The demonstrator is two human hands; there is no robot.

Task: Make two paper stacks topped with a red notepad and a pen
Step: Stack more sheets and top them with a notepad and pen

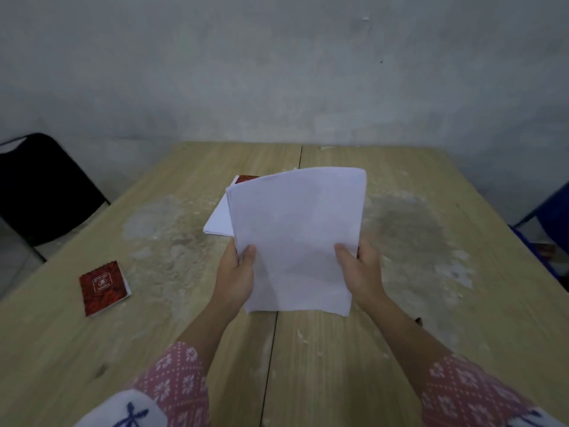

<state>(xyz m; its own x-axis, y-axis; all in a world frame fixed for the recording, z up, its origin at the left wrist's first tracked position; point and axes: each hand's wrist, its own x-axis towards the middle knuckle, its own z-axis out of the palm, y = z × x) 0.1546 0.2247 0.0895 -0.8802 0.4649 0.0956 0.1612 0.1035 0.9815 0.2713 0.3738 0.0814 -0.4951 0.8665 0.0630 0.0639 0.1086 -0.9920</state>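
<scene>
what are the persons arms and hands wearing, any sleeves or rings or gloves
Both hands are bare: the left hand and the right hand show no gloves, and no rings or watch can be seen. Each forearm ends in a pink fabric sleeve with a white dotted lattice and white flower pattern, the left sleeve and the right sleeve. Near the bottom edge both sleeves meet white cloth with dark blue markings.

The red notepad (104, 288) carries a white emblem with print above it, too blurred to read.
</scene>
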